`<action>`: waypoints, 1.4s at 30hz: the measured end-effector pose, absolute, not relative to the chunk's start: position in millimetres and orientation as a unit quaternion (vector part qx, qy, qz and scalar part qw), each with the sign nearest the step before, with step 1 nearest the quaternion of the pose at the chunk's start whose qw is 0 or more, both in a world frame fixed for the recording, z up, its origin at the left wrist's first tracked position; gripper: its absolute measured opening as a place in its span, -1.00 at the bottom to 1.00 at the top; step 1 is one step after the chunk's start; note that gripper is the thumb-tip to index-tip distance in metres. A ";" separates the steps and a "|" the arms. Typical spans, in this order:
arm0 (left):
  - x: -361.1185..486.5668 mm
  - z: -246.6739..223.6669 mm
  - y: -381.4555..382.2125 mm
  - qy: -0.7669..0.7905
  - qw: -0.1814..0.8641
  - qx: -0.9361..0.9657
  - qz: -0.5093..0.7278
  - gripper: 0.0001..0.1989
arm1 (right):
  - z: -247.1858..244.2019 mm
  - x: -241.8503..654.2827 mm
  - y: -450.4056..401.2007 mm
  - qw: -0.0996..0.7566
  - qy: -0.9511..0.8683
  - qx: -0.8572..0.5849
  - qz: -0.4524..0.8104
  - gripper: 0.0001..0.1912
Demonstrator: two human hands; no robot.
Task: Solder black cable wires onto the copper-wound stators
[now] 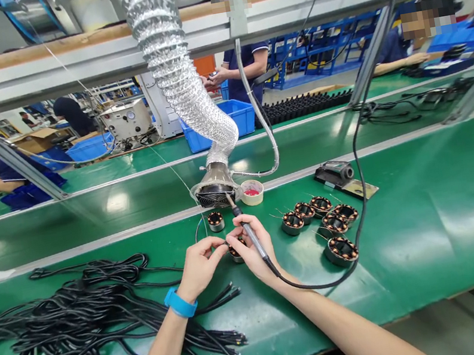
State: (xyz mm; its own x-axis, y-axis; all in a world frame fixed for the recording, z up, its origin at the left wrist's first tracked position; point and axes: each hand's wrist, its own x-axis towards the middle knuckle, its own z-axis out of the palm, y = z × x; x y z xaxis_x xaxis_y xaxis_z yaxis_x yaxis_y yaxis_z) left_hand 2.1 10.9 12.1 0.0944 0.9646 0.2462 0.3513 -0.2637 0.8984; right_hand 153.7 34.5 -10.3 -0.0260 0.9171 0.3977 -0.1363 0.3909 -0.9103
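Note:
My left hand, with a blue band at its wrist, has thumb and forefinger pinched at the edge of a round copper-wound part; anything between those fingertips is too small to tell. My right hand holds a soldering iron, its tip pointing up and away, and its fingers also touch the same wound part, which they partly cover. Just behind stands another wound part. Several more sit to the right, thin wires sticking up from some.
Black cables lie heaped at the left. A fume hose hangs down to a fan nozzle, beside a small round tub. An iron stand is at the right. The iron's cord loops past the right-hand parts. People work beyond.

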 end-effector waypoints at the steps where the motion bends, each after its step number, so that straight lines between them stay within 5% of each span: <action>1: 2.4 10.9 11.3 0.502 0.366 0.639 0.454 -0.81 | -10.9 153.8 34.5 0.607 -0.568 -0.341 0.438 -0.65; 10: 0.7 3.5 12.7 0.478 0.476 0.558 0.484 -0.70 | -14.2 155.0 34.4 0.610 -0.543 -0.338 0.468 -0.63; 42: 1.4 -4.3 15.7 0.487 0.536 0.490 0.485 -0.64 | -15.7 153.5 27.7 0.605 -0.593 -0.366 0.384 -0.68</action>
State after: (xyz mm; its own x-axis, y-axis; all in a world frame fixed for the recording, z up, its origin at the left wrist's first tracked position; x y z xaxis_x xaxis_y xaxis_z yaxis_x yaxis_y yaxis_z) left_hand 1.4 15.7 -4.3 0.0543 0.9974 -0.0469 -0.0423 0.0492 0.9979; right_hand 153.5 27.7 -15.7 0.0009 0.8994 0.4371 -0.0308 0.4369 -0.8990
